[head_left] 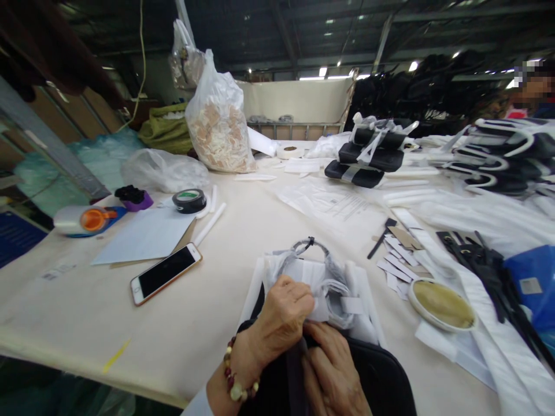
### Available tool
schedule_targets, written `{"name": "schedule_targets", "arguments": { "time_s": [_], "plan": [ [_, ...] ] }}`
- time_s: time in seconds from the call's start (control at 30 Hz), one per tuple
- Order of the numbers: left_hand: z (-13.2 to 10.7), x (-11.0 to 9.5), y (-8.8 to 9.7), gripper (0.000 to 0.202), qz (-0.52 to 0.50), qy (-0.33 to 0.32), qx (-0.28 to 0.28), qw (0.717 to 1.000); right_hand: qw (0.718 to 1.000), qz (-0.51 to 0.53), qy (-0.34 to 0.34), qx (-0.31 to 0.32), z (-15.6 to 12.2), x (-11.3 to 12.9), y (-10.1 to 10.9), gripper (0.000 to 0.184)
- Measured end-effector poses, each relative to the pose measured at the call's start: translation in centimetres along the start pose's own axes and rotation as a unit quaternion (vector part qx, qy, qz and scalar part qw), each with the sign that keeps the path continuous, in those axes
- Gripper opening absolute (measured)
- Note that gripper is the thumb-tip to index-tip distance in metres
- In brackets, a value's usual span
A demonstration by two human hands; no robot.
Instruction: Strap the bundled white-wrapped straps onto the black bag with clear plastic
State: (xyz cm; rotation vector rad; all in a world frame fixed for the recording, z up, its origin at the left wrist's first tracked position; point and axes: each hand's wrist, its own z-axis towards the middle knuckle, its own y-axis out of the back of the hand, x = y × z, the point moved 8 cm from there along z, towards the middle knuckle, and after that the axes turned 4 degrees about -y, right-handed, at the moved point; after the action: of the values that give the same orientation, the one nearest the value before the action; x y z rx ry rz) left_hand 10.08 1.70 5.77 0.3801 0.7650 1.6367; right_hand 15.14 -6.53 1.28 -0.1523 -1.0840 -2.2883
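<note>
A black bag [381, 375] lies in front of me at the table's near edge, with white wrapping sheet [364, 289] at its far end. Its handle [333, 260] is wound in clear plastic and bound with a small black tie. My left hand [281, 315], with a beaded bracelet on the wrist, is closed in a fist over the wrapped end; what its fingers hold is hidden. Just below and to the right, my right hand [333, 370] has its fingers curled onto the bag's dark fabric. A dark strip [297, 375] runs down between both hands.
Left of the bag lie a phone [167, 273], white sheets [145, 234], black tape [189, 200] and a tape dispenser [87, 221]. To the right are paper tags [401, 257], a round dish [442, 304] and black straps [477, 266]. Wrapped black bags [364, 156] stand behind. A person is at far right.
</note>
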Motion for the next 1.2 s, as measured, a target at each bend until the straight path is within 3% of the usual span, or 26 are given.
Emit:
{"name": "schedule_targets", "arguments": {
  "time_s": [0.23,0.4,0.57,0.7,1.07,1.2],
  "plan": [
    [-0.1,-1.4,-0.3,0.035,0.054,-0.073,0.04,0.995,0.994,-0.047,-0.065,-0.08,-0.8,-0.2,-0.8,0.014],
    [-0.3,-1.6,-0.9,0.033,0.076,-0.095,0.068,0.99,0.99,-0.102,-0.08,-0.05,-1.0,-0.1,-1.0,0.01],
    [-0.5,-1.9,-1.5,0.031,0.079,-0.113,0.106,0.985,0.987,-0.154,-0.036,-0.038,-0.7,0.1,-0.5,0.012],
    [-0.4,-2.4,-1.8,0.034,0.074,-0.14,0.137,0.978,0.99,-0.127,-0.032,-0.051,-0.4,0.0,0.1,0.017],
    [-0.7,-1.1,-0.5,0.031,0.026,-0.077,0.067,0.994,0.983,-0.126,-0.083,-0.108,0.3,-0.1,1.2,0.019],
    [-0.7,-1.0,-0.3,0.028,0.019,-0.071,0.062,0.995,0.988,-0.113,-0.085,-0.062,0.4,-0.4,0.7,0.017]
  ]
}}
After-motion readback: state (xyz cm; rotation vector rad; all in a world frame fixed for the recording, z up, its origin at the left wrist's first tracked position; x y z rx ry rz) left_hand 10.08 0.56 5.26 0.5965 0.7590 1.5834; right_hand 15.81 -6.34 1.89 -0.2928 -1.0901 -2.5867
